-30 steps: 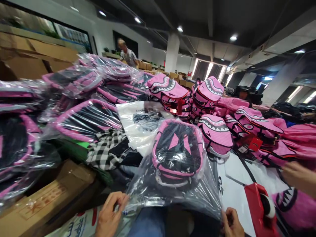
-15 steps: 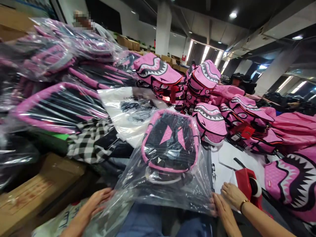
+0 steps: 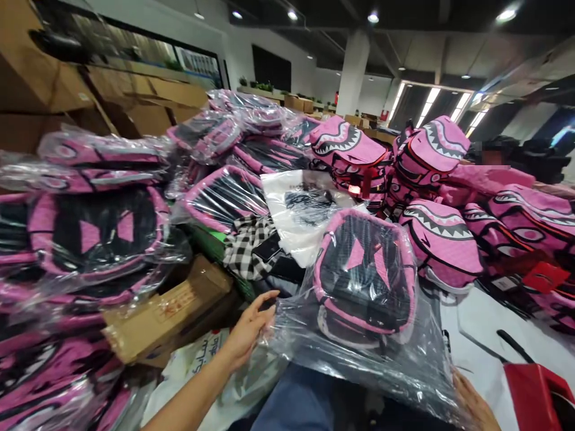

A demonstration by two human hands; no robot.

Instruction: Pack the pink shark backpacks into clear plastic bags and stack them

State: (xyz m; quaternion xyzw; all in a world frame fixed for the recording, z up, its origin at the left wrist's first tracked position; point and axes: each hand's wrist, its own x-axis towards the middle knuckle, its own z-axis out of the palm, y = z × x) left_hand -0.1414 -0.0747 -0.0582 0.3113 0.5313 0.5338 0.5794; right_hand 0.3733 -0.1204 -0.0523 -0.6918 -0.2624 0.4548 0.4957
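A pink and black backpack (image 3: pixel 363 275) lies back panel up inside a clear plastic bag (image 3: pixel 350 359), directly in front of me. My left hand (image 3: pixel 249 332) grips the bag's left edge near its lower end, with the index finger stretched out along the top. At the lower right, my right hand (image 3: pixel 474 402) holds the opposite edge; plastic and the frame's border partly hide its fingers. The loose lower end of the bag spreads between both hands, above my lap.
Bagged backpacks (image 3: pixel 99 233) are piled on the left, near a cardboard box (image 3: pixel 171 311). Pink shark-mouth backpacks (image 3: pixel 440 239) stand on the right. A red tape dispenser (image 3: pixel 534 395) sits on white sheets (image 3: pixel 485 323). A checkered cloth (image 3: pixel 247 248) lies behind my left hand.
My view has swung left, bringing the left-hand pile into sight. My left hand has gone from spread fingers to gripping the bag edge. A hand with a bracelet at right has left view.
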